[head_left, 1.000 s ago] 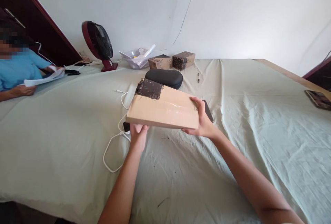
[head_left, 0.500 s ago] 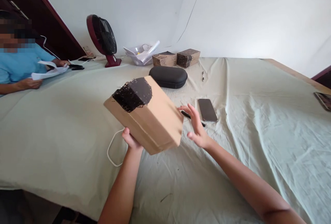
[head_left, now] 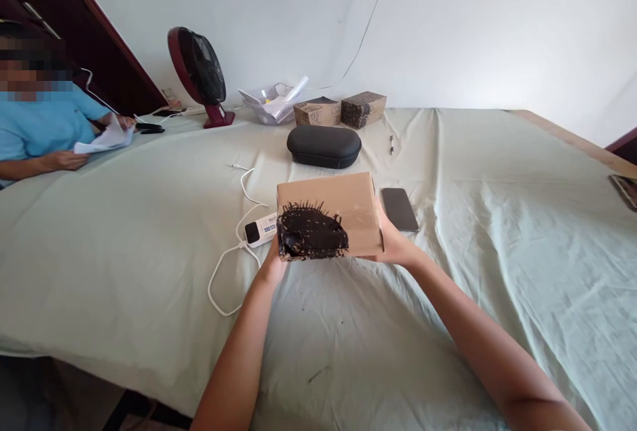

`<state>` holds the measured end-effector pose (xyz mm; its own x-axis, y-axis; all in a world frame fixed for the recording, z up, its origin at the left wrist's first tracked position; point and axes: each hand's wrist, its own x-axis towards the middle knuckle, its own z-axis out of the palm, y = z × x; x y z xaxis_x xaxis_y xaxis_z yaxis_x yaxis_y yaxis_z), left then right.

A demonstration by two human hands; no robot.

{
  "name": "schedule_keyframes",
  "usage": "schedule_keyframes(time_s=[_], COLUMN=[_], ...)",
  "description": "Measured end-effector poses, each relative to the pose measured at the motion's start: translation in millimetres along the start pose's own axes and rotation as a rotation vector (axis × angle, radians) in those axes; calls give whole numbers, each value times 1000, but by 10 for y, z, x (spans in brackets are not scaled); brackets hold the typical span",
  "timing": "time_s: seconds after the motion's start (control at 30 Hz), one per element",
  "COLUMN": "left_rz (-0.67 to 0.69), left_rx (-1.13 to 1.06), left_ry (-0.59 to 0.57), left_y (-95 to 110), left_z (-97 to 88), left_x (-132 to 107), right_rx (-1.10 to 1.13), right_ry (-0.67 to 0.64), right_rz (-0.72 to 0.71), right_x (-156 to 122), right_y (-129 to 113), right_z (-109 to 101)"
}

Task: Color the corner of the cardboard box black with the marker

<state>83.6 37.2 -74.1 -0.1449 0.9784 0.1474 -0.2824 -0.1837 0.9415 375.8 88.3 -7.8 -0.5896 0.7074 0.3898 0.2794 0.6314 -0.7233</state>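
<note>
I hold a brown cardboard box [head_left: 343, 204] over the cloth-covered table [head_left: 124, 245], with a black scribbled patch [head_left: 311, 239] on its near left corner facing me. My left hand [head_left: 273, 265] grips the box's left near edge from below. My right hand [head_left: 395, 245] grips its right side. Most of the fingers of both hands are hidden behind the box.
A black phone [head_left: 399, 209] lies just right of the box, a white power adapter [head_left: 259, 230] with cable to its left. Behind are a black oval case [head_left: 323, 146], a pen [head_left: 391, 146], two small cartons [head_left: 339, 111], a white tray [head_left: 271, 103] and a red fan [head_left: 196, 74]. At left a person [head_left: 37, 126] holds paper.
The box has been turned so the black patch went from the far left corner to the near side. My right hand let go half a second ago and now grips the box again.
</note>
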Motion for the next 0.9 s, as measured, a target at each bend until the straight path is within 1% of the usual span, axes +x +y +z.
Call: schedule_keyframes(time_s=[0.07, 0.13, 0.2, 0.3, 0.4, 0.47, 0.6, 0.7, 0.77, 0.83, 0.9], left_rz=[11, 36, 44, 40, 41, 52, 120, 142, 162, 193, 203], left_rx=[-17, -5, 20, 79, 157, 183, 188, 205, 215, 167, 106], left_ry=[-103, -146, -119, -45, 38, 74, 59, 102, 120, 73, -12], left_y=[39, 105, 171, 234, 262, 274, 308, 336, 328, 285, 221], left_z=[-26, -35, -30, -7, 26, 52, 107, 129, 106, 39, -56], left_x=[-63, -112, -137, -144, -143, -142, -133, -117, -103, -90, -82], right_rx=[-71, -145, -204, -246, -263, -267, -257, -257, -251, -215, -126], right_ry=[4, 7, 2, 5, 39, 46, 51, 66, 71, 76, 80], right_rz=[-43, -85, -117, -150, -139, -119, -89, -92, -94, -86, -72], right_x=[10, 13, 14, 15, 16, 16, 7, 2, 5, 10, 11], right_y=[91, 162, 199, 193, 163, 154, 164, 166, 146, 106, 56], right_z=[33, 69, 91, 94, 89, 94, 124, 151, 167, 181, 190])
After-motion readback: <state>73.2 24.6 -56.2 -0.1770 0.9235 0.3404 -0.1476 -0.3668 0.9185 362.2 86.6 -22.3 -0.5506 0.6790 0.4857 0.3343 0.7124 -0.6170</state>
